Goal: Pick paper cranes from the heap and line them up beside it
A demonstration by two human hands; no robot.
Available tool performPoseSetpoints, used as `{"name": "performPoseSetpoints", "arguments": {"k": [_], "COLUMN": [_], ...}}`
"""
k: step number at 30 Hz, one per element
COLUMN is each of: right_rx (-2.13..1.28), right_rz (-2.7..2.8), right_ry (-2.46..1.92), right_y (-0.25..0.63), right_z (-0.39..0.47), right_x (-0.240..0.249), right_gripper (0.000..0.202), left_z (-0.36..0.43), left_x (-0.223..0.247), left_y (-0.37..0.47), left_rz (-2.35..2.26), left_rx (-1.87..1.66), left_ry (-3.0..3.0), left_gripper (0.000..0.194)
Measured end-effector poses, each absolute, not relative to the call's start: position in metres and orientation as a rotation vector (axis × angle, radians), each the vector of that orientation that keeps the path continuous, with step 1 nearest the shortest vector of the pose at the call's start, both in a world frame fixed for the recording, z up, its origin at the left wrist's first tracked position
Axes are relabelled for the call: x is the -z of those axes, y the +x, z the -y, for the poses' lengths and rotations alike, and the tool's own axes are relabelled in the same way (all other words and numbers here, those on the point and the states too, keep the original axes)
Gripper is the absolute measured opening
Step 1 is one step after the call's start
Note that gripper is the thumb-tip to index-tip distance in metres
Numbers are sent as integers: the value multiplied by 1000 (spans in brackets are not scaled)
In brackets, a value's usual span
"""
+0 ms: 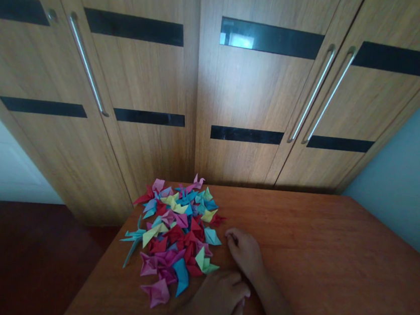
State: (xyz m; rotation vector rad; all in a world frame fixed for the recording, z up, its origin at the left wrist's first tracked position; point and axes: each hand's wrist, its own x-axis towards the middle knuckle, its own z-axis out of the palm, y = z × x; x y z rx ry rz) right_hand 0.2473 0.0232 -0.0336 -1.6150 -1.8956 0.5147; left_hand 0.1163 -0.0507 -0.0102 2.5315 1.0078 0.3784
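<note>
The pile of folded paper pieces (174, 234) lies on the wooden desk (327, 262) toward its left far corner, a loose heap of pink, red, blue, yellow and green shapes that spreads from the desk's back edge down toward the person. Both hands sit to the right of the heap and a little nearer the camera, so the paper lies to their left and ahead. The right hand (245, 252) rests on the desk with its fingers (232, 235) curled loosely under and pointing at the pile; the fingertips come just beside a blue piece (211, 236) at the heap's right edge, and it seems they are not pinching anything, though the dim light makes this hard to confirm. The left hand (221, 300) lies lower, palm down, with its fingers slack, just beside a green piece (205, 264) and a blue one at the heap's near right corner; it holds nothing that shows. The right forearm crosses behind the left hand. The heap has no clear long axis beyond running front to back. The left wrist is cut off by the bottom border, and pieces under the top layer are hidden. Behind the desk stand wooden wardrobe doors (240, 90) with long metal handles.
</note>
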Motion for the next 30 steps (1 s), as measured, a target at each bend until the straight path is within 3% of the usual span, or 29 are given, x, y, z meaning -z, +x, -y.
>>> {"name": "performPoseSetpoints", "arguments": {"k": [30], "right_rx": [-502], "right_rz": [1894], "right_ry": [-1626], "right_y": [247], "right_z": [-23], "right_x": [35], "right_gripper": [24], "left_z": [51], "left_x": [2], "left_y": [115], "left_rz": [-988], "left_rx": [-349], "left_ry": [2503], "left_gripper": [16]}}
